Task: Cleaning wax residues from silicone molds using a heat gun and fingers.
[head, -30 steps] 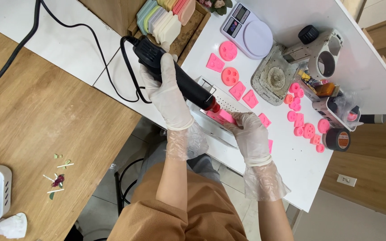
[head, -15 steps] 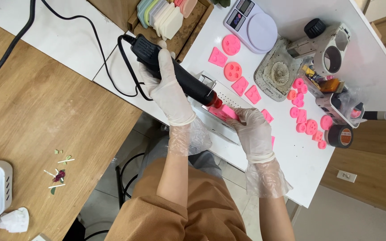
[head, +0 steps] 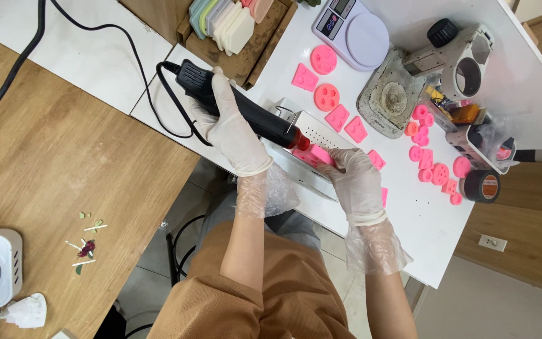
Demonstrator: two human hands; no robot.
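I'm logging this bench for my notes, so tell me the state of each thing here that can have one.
Left hand: gloved, gripping the black corded heat tool.
Right hand: gloved, pressing a pink silicone mould on the perforated metal tray.
Small digital kitchen scale: platform bare.
Black tape roll: lying flat.

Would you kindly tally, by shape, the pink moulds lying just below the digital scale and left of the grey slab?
Round pink moulds: 2
Square pink moulds: 3
Total: 5
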